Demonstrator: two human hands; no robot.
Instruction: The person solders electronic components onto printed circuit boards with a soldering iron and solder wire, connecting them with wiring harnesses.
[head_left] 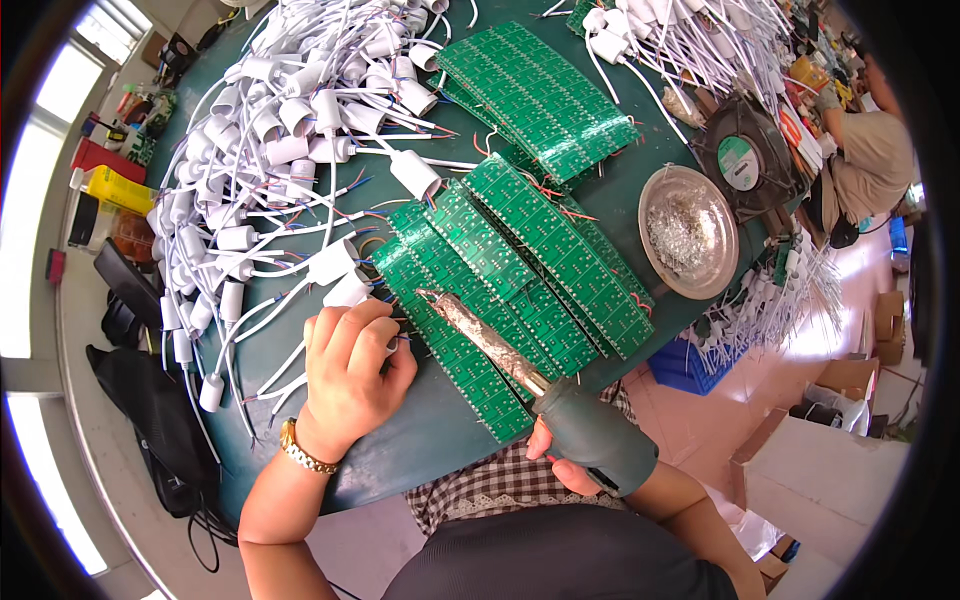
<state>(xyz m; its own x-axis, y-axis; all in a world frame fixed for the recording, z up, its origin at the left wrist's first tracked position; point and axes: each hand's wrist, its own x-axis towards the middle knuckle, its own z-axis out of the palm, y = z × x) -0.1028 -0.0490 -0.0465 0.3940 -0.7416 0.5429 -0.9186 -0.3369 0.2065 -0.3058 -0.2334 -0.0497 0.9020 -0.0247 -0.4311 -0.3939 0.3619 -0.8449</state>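
Nearest to you, your right hand was wrapped around the dark green handle of a soldering iron, fingers pressed together on the grip, with the crusted metal shaft angled up and left so its tip came down on the closest green circuit board strip. That low, slanted hold kept the hot end away from your wrist while letting the tip meet the board edge. Your left hand, with a gold watch at the wrist, rested on the dark green counter just left of the strip, its fingers curled and pinching thin coloured leads of a white lamp socket against the board's edge, seemingly to hold the wires steady under the tip. Beyond these, more green board strips lay fanned and overlapping across the middle of the counter, within easy reach. To the right sat a round metal dish holding silvery scraps, near the iron's side. Further left and back, a large heap of white sockets with wires covered the counter, and a black fan stood past the dish. At the far right another person's arm was at work.
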